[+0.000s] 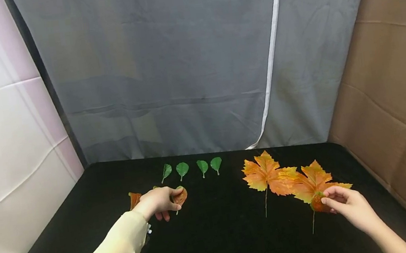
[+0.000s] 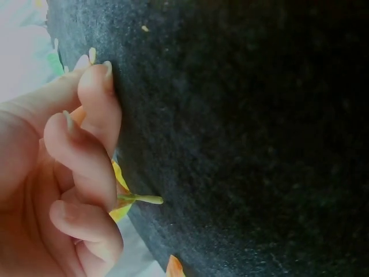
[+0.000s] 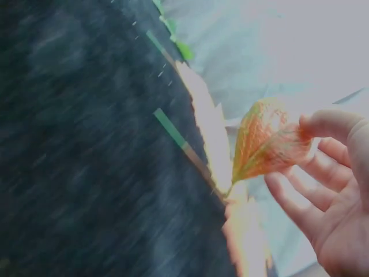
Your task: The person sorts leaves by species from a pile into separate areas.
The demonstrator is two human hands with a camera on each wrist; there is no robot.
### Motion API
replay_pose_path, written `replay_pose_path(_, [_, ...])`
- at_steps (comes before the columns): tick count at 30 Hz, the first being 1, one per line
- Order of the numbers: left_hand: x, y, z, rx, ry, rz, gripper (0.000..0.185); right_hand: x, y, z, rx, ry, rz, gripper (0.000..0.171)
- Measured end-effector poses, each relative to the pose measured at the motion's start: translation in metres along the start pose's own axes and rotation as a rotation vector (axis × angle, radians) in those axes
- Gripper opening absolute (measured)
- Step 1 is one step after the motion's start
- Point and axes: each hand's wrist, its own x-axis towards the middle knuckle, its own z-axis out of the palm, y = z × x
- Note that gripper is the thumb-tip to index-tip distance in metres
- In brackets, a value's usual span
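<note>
A small orange leaf (image 1: pixel 179 196) is pinched by the left hand (image 1: pixel 159 202) on the black desk (image 1: pixel 220 241), another small leaf (image 1: pixel 318 203) is pinched by the right hand (image 1: pixel 347 206) near the big maple leaves (image 1: pixel 268 173), and a careful set-down beside its own kind is probably called for.

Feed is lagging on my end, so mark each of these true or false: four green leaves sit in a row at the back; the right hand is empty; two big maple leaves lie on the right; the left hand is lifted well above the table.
1. Four small green leaves lie in a row at the back of the black table. True.
2. The right hand is empty. False: it pinches a small orange leaf.
3. Two large orange maple leaves lie on the right. True; they overlap.
4. The left hand is lifted well above the table. False: it is down at the tabletop, on a small orange leaf there.
</note>
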Motion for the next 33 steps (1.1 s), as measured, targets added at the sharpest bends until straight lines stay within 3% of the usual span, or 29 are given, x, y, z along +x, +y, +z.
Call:
replay_pose_path(13, [0.0,-0.006,0.005,-0.025,0.006,0.005,0.062,0.043,-0.052,0.023,0.18,-0.185,-0.125,0.017])
replay_pose_path(23, [-0.001,-0.002,0.003,-0.001,0.022,0.009,0.06,0.065,-0.082,0.048,0.211,-0.251,-0.116,0.021])
replay_pose_path(33, [-0.001,-0.001,0.002,0.001,0.02,0.022,0.057,0.08,-0.09,0.091,0.316,-0.274,-0.082,0.02])
